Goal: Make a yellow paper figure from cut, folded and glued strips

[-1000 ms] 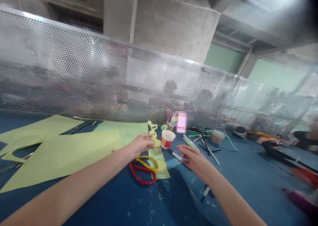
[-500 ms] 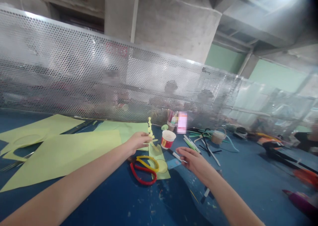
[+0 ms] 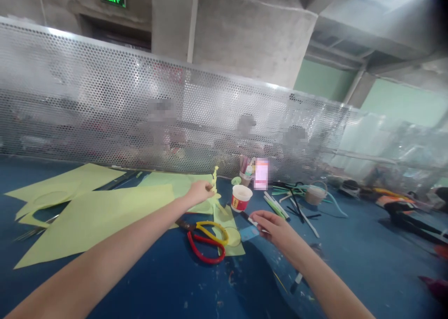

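Note:
My left hand (image 3: 201, 192) is closed, its fingertips pinching a thin yellow paper cut-out (image 3: 214, 181) that stands upright with a star shape at its top. Just right of it sits a red-and-white paper cup (image 3: 241, 198). My right hand (image 3: 271, 223) is closed around a black-and-white marker (image 3: 250, 218), whose dark end points toward the cup. Below the cup lies a yellow paper strip (image 3: 236, 250) with a round piece (image 3: 232, 236) on it. Scissors (image 3: 207, 258) with red and yellow handles rest beside the strip.
Large yellow paper sheets (image 3: 105, 216) cover the left of the blue table (image 3: 147, 286). Pipe cleaners and sticks (image 3: 304, 211), a small bucket (image 3: 316, 195) and a cup of craft supplies (image 3: 245, 176) stand behind. A perforated metal screen (image 3: 210, 109) runs along the far edge, with people beyond.
My right hand has moved slightly left toward the cup. My left fingers have curled more and shifted a little up along the cut-out. The whole view has swung slightly.

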Demonstrator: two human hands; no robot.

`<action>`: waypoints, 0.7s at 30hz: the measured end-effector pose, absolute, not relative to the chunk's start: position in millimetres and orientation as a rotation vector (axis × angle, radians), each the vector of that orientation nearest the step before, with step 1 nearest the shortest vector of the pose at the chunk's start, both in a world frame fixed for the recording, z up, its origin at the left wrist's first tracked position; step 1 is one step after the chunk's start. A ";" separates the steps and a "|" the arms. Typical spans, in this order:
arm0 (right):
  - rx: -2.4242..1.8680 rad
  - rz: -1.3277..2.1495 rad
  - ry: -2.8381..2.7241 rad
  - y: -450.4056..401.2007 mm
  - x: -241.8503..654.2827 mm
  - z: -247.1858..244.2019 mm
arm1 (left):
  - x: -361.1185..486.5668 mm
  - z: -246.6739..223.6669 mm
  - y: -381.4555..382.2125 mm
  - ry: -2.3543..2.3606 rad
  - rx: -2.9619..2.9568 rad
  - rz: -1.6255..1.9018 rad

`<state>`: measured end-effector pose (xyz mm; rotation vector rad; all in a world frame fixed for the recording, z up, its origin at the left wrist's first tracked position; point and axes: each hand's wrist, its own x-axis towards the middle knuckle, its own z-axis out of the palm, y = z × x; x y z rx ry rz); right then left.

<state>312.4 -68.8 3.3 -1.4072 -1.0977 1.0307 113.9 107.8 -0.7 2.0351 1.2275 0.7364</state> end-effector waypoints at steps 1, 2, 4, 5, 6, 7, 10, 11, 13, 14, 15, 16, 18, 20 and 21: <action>-1.414 1.022 -1.117 -68.1 311.8 2.6 | 118.3 -1.4 115.7 1.240 2.078 0.712; -1.423 1.011 -1.138 -67.7 311.3 2.1 | 123.6 -2.2 123.3 1.257 2.111 0.696; -1.443 0.985 -1.182 -67.5 310.4 1.6 | 136.3 -4.6 136.8 1.287 2.167 0.672; -1.451 0.971 -1.207 -67.6 310.2 1.6 | 143.2 -6.1 142.7 1.303 2.189 0.662; -1.456 0.956 -1.233 -67.6 310.1 1.7 | 150.0 -7.9 147.8 1.317 2.208 0.654; -1.459 0.941 -1.262 -67.6 310.2 1.9 | 156.4 -9.8 152.3 1.332 2.224 0.647; -1.472 0.897 -1.339 -67.2 311.1 2.3 | 172.0 -16.2 162.0 1.387 2.262 0.621; -1.481 0.882 -1.359 -67.1 311.6 2.3 | 175.5 -18.6 164.0 1.410 2.274 0.608; -1.499 0.856 -1.395 -66.8 312.8 2.4 | 180.5 -23.5 166.5 1.460 2.299 0.576; -1.507 0.845 -1.412 -66.8 313.4 2.5 | 182.1 -25.7 167.2 1.486 2.310 0.559; -1.514 0.836 -1.428 -66.7 314.0 2.6 | 183.3 -27.6 167.7 1.512 2.320 0.542; -1.520 0.828 -1.442 -66.6 314.5 3.0 | 184.2 -28.9 168.2 1.535 2.329 0.527; -1.533 0.812 -1.465 -66.6 315.0 4.0 | 185.2 -29.3 169.6 1.571 2.347 0.503; -1.544 0.801 -1.484 -66.8 314.5 5.6 | 185.5 -26.9 171.3 1.590 2.366 0.482; -1.550 0.797 -1.492 -67.0 313.7 6.4 | 185.5 -25.0 172.2 1.597 2.375 0.472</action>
